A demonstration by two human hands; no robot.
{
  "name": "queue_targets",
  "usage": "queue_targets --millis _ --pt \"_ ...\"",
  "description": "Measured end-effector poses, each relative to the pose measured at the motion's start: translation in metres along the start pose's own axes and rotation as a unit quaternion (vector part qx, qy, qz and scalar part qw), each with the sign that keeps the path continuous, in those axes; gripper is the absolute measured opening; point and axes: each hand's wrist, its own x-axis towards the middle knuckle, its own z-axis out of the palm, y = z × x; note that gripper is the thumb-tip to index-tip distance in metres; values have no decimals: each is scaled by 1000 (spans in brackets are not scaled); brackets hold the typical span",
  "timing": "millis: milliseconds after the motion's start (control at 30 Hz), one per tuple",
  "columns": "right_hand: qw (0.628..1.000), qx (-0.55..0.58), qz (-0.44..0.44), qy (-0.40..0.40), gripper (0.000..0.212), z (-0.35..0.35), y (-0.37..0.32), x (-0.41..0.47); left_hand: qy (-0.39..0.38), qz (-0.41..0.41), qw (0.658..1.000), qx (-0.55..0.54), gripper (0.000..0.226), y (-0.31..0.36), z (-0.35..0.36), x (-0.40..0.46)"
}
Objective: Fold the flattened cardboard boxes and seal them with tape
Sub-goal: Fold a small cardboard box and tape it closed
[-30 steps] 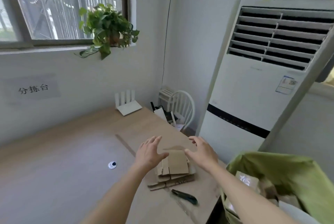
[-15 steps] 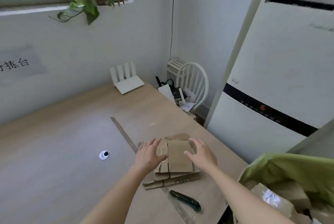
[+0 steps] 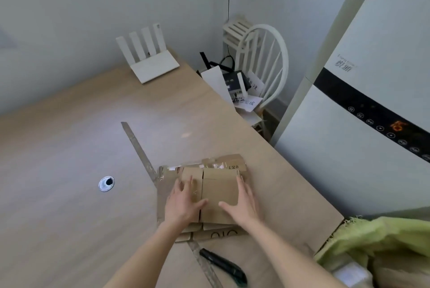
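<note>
A stack of flattened brown cardboard boxes [image 3: 218,191] lies on the wooden table [image 3: 69,148] near its right edge. My left hand [image 3: 183,201] rests flat on the left part of the top piece, fingers straight. My right hand [image 3: 242,204] lies on the right side of the same piece, its fingers along the edge and its thumb across the cardboard. More flattened pieces stick out under the top one at the far and near ends. No tape roll shows in this view.
A dark utility knife [image 3: 223,264] lies just in front of the stack. A white router [image 3: 151,59] stands at the table's far edge, a round cable hole [image 3: 106,183] to the left. A white chair [image 3: 263,69], a standing air conditioner [image 3: 363,101] and a green sack [image 3: 377,241] are at the right.
The camera has tilted down towards the table. Both hands have come down from above the stack and now lie on the top cardboard piece.
</note>
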Motion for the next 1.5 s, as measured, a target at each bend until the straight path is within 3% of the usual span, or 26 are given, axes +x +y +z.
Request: queue_targets --millis 333,700,833,1000,1133,1267,1500 --pt "993 75 -91 18 98 -10 -21 -13 32 -46 986 -159 121 3 -7 -10" --pt "960 206 -192 -3 108 3 -89 -108 147 79 947 -274 116 -86 -71 -135" --pt "956 171 -239 -18 79 38 -107 -168 184 100 940 -271 106 -141 -58 -205" --pt "948 150 -279 -38 54 97 -103 -231 218 54 932 -283 81 -194 -21 -283" --pt "951 111 -283 -63 46 129 -88 -263 221 61 934 -275 70 -227 10 -320" --pt "942 75 -315 -90 17 155 -68 -270 240 64 929 -275 60 -249 38 -336" --pt "940 20 -317 -127 17 178 -56 -267 250 54 915 -313 46 -250 61 -340"
